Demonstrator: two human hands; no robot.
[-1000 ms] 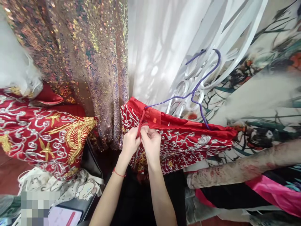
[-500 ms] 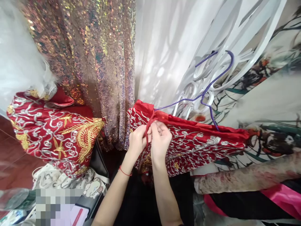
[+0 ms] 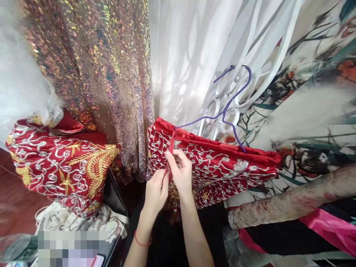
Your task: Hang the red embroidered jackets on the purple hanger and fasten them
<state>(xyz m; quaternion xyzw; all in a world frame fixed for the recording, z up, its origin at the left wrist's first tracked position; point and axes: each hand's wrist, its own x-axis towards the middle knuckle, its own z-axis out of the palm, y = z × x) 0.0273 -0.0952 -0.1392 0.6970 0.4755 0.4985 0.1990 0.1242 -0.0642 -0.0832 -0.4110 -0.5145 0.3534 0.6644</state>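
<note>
A red skirt [image 3: 214, 159] with silver and gold embroidery hangs at its waistband from a purple hanger [image 3: 226, 111]. A thin red cord [image 3: 171, 142] runs down from the waistband beside the hanger's left end. My left hand [image 3: 156, 189], with a red string bracelet [image 3: 142, 244] on the wrist, is closed on the lower part of this cord. Just above and to the right, my right hand [image 3: 180, 170] pinches the cord between thumb and fingers. Both hands are in front of the embroidered cloth.
A matching red embroidered garment [image 3: 63, 159] is at left over a pale patterned bag [image 3: 61, 218]. Behind are a sequined cloth [image 3: 111, 81] and a white curtain [image 3: 180, 59]. A white openwork frame [image 3: 267, 66] stands by the hanger. At right lies a floral roll [image 3: 278, 200].
Both hands have moved down along the cord, so its upper part now shows straight below the waistband. The view has shifted, and the hanger and skirt appear farther left.
</note>
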